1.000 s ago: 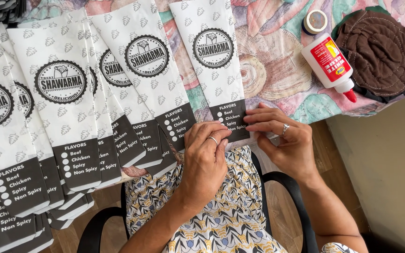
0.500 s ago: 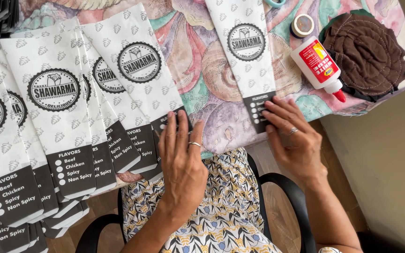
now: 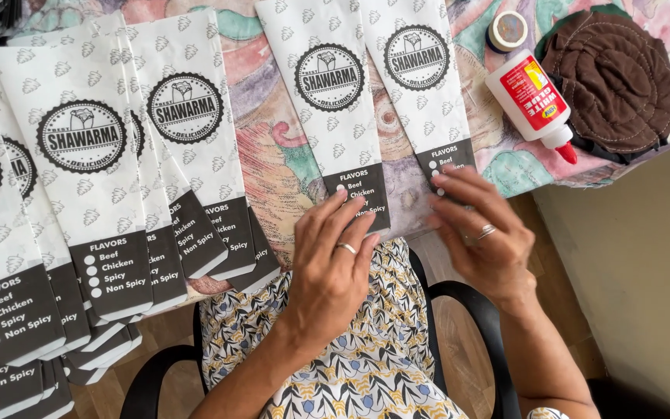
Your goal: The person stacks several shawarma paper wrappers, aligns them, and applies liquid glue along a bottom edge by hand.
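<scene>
Right, both my hands lie flat and open, holding nothing: left hand (image 3: 335, 260) on one paper sleeve (image 3: 331, 101) at the desk's near edge, right hand (image 3: 478, 237) on the next sleeve (image 3: 420, 85). Overhanging ends could slide off; the glue bottle (image 3: 529, 97) near the right edge might smear.

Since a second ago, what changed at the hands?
The left hand left the bag it shared with the right and now lies flat on a second paper bag beside it. The right hand stays on the first bag, now further right. Glue bottle, tape roll, brown cloth: unchanged.
</scene>
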